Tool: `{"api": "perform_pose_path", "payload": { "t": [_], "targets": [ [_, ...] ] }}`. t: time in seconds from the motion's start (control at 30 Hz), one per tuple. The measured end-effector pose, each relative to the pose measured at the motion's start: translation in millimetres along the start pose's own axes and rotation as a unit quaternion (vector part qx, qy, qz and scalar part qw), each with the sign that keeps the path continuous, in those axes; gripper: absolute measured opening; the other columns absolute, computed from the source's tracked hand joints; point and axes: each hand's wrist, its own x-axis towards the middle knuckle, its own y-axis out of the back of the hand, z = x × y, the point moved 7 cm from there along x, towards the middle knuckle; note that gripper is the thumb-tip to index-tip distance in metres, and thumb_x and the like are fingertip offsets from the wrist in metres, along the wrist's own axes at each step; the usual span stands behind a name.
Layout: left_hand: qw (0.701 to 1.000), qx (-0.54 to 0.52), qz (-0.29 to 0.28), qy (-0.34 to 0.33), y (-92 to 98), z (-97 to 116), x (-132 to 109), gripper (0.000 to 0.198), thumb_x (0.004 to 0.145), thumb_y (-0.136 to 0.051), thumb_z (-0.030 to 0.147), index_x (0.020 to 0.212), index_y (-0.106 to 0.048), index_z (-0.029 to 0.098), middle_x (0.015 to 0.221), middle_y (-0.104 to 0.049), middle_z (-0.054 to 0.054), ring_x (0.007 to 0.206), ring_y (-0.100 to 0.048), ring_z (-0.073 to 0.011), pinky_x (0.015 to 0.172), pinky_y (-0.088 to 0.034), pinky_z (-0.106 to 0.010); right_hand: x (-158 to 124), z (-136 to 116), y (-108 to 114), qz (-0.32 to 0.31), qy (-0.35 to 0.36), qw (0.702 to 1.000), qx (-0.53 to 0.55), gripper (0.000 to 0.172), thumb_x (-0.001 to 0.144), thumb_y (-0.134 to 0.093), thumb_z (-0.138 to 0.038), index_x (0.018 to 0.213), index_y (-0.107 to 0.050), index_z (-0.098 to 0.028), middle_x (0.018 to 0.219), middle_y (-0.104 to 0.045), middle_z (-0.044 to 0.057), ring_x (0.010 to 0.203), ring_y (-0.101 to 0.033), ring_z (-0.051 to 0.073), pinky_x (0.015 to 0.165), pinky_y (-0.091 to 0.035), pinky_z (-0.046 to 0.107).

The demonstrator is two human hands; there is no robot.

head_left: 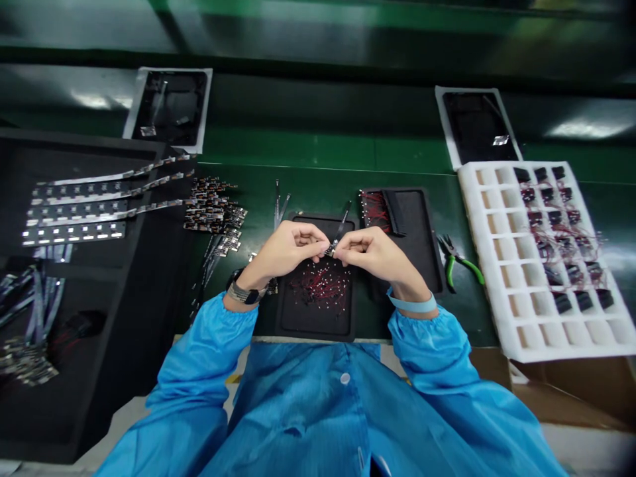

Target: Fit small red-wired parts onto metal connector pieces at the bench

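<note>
Both hands meet above a black tray (315, 324) that holds a loose pile of small red-wired parts (322, 288). My left hand (293, 248) pinches one end of a small component with a dark flat cable (342, 222) rising from it. On its other side, my right hand (370, 252) grips the same component between thumb and fingertips. Fine details between the fingertips are too small to tell. Just right of the hands, a second black tray (420, 248) carries red-wired pieces and a black strip (394, 212).
Green-handled pliers (454, 262) lie beside a white foam tray (517, 285) of wired black parts at right. Stacked small boards (211, 205) sit left of the hands. A large black bin (144, 285) stands at far left. Two framed panels (201, 119) (450, 129) lie behind.
</note>
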Motion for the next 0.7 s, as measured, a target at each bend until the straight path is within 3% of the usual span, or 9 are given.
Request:
{"api": "perform_pose_path", "payload": {
  "t": [0.3, 0.5, 0.7],
  "targets": [
    [0.999, 0.041, 0.020, -0.015, 4.0, -5.2, 0.0, 0.017, 0.085, -0.077, 0.030, 0.086, -0.076, 0.013, 0.070, -0.072, -0.004, 0.060, -0.066, -0.0133, 0.062, -0.053, -0.025, 0.8, 4.9, -1.0, 0.005, -0.014, 1.000, -0.002, 0.021, 0.086, -0.073, -0.033, 0.078, -0.075, -0.014, 0.065, -0.068, 0.002, 0.057, -0.056, 0.010, 0.054, -0.043, 0.022],
    [0.993, 0.112, 0.023, -0.030, 0.8, 2.5, -1.5, 0.015, 0.088, -0.072, 0.028, 0.084, -0.076, 0.014, 0.066, -0.070, -0.003, 0.059, -0.064, -0.0130, 0.061, -0.051, -0.025, 0.0, 8.1, -1.2, -0.001, -0.027, 1.000, -0.006, 0.027, 0.088, -0.074, -0.039, 0.079, -0.075, -0.014, 0.064, -0.067, 0.002, 0.058, -0.058, 0.011, 0.054, -0.045, 0.023],
    [1.000, 0.024, 0.013, 0.004, 3.4, -2.7, -0.1, 0.016, 0.082, -0.079, 0.030, 0.082, -0.075, 0.014, 0.069, -0.073, -0.005, 0.059, -0.066, -0.0139, 0.059, -0.055, -0.026, -0.9, 6.0, -0.2, 0.008, -0.028, 0.999, 0.018, 0.025, 0.086, -0.077, -0.039, 0.084, -0.077, -0.014, 0.072, -0.073, 0.004, 0.064, -0.064, 0.013, 0.059, -0.050, 0.024]
  ]
}}
